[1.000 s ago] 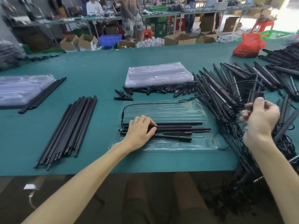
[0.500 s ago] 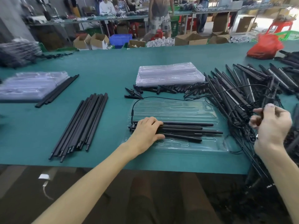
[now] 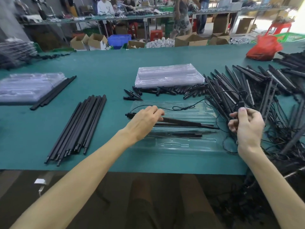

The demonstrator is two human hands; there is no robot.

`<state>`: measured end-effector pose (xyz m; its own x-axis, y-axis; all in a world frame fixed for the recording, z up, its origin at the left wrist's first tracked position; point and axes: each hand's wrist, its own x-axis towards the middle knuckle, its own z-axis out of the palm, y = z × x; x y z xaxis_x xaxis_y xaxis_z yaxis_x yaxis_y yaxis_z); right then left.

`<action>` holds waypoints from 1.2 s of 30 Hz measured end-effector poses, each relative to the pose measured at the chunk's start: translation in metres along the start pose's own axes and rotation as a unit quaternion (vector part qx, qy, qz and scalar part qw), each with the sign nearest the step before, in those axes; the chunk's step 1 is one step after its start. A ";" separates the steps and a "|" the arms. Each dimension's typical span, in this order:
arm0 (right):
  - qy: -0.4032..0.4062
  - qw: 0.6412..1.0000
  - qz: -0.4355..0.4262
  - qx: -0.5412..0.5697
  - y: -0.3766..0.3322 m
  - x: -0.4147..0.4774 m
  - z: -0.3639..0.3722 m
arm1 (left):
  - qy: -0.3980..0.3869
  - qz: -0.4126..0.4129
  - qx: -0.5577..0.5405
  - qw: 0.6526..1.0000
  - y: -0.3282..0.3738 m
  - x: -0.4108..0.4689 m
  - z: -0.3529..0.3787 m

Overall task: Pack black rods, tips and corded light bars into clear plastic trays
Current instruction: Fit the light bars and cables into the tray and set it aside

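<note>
A clear plastic tray (image 3: 178, 146) lies on the green table in front of me. In it lie black rods and a light bar (image 3: 184, 123), with a thin black cord (image 3: 181, 107) looping over the tray's far side. My left hand (image 3: 145, 119) rests on the left ends of those pieces, fingers fairly straight. Just right of the tray, my right hand (image 3: 245, 123) pinches the cord's small black plug. A pile of corded light bars (image 3: 247, 86) spreads to the right. Loose black rods (image 3: 79, 128) lie at the left. Black tips (image 3: 166, 92) are scattered behind the tray.
A stack of empty clear trays (image 3: 168, 75) sits behind the tips. Another tray stack (image 3: 28, 86) with rods leaning on it lies far left. A red bag (image 3: 262, 48) sits at the back right. Tangled cords hang over the table's front right edge (image 3: 280, 156).
My left hand slid a little farther over the pieces in the tray and now lies flatter. My right hand lifted the cord's plug closer to the tray. The camera shifted left.
</note>
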<state>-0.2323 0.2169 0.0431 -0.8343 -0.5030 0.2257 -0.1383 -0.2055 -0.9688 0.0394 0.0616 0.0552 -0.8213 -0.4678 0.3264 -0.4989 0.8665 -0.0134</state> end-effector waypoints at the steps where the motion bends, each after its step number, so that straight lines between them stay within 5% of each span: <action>1: -0.001 1.000 0.003 0.001 0.000 0.000 0.000 | -0.012 0.008 -0.003 1.000 -0.001 0.002 -0.002; 12: -0.013 1.000 0.017 -0.013 0.005 0.007 -0.004 | -0.142 -0.020 0.001 0.990 -0.004 0.033 -0.026; 16: -0.003 0.999 0.021 -0.043 0.010 0.010 -0.008 | -0.145 0.013 0.018 0.989 -0.005 0.041 -0.038; 21: -0.033 0.982 0.034 -0.180 0.011 0.010 -0.011 | -0.088 -0.019 -0.085 0.992 -0.010 0.049 -0.064; 26: -0.064 0.884 -0.134 -0.444 0.006 -0.008 0.001 | -0.074 -0.087 -0.340 0.933 -0.008 0.052 -0.076; 31: -0.214 0.751 -0.284 -0.557 0.001 -0.037 0.036 | -0.050 -0.106 -0.395 0.911 -0.002 0.053 -0.075; 36: -0.384 0.747 -0.302 -0.451 0.008 -0.079 0.097 | -0.005 -0.107 -0.467 0.877 0.007 0.058 -0.081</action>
<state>-0.1154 0.1740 0.0275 0.0301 -0.9517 0.3055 -0.9578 -0.1149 -0.2636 0.0106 0.0551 0.1504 -0.7415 -0.6347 0.2178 -0.2014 0.5201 0.8300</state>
